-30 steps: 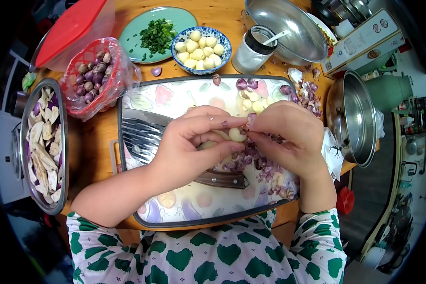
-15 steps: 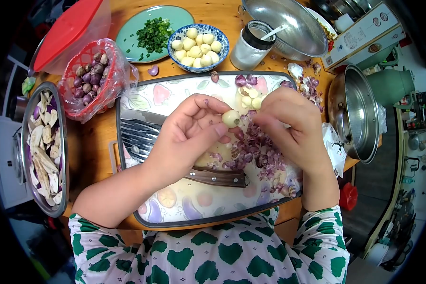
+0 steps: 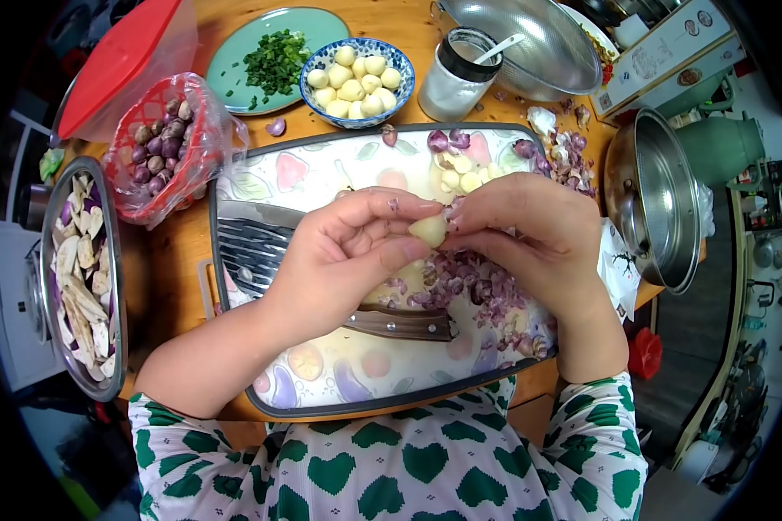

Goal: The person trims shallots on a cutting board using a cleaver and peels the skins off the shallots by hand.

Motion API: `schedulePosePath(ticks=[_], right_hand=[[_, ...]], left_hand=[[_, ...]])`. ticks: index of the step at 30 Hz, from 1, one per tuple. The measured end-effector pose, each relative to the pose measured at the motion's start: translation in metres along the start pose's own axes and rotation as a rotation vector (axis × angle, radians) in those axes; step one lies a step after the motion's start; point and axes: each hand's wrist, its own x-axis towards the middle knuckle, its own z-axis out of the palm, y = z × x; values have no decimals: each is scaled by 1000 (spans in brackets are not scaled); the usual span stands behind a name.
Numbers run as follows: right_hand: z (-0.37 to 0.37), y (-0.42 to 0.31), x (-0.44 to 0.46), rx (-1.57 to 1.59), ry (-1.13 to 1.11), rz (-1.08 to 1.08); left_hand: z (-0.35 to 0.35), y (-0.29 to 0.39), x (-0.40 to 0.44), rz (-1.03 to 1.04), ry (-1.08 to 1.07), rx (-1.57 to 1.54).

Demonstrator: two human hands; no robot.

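Note:
My left hand (image 3: 347, 252) pinches a pale peeled garlic bulb (image 3: 428, 230) between thumb and fingers, above the cutting board. From the other side, my right hand (image 3: 530, 243) has its thumb and fingertips closed at the end of the same bulb. Beneath the hands, the patterned cutting board (image 3: 374, 382) carries a cleaver with a dark wooden handle (image 3: 400, 323), its blade (image 3: 248, 252) pointing left. A heap of purple garlic skins (image 3: 487, 286) lies below my right hand. Several peeled pieces (image 3: 460, 176) rest near the board's far edge.
Unpeeled purple bulbs fill a bagged red basket (image 3: 191, 165). Peeled bulbs are in a blue-white bowl (image 3: 356, 124), beside a green plate (image 3: 228, 69) of chopped greens. A jar (image 3: 452, 87), a colander (image 3: 539, 52), a metal basin (image 3: 669, 200) and a bowl of eggplant pieces (image 3: 113, 330) surround the board.
My right hand has moved left, so its fingertips now meet the garlic bulb. The bulb has tilted in my left hand, with its pointed end upward. The camera view has shifted slightly.

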Motion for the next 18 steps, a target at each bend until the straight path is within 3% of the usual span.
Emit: schedulePosePath(ticks=[12, 18], right_hand=[[2, -3, -2, 61, -10, 111], [0, -2, -1, 69, -44, 65]], left_hand=[[-2, -10, -3, 240, 4, 127], [-1, -7, -3, 236, 11, 179]])
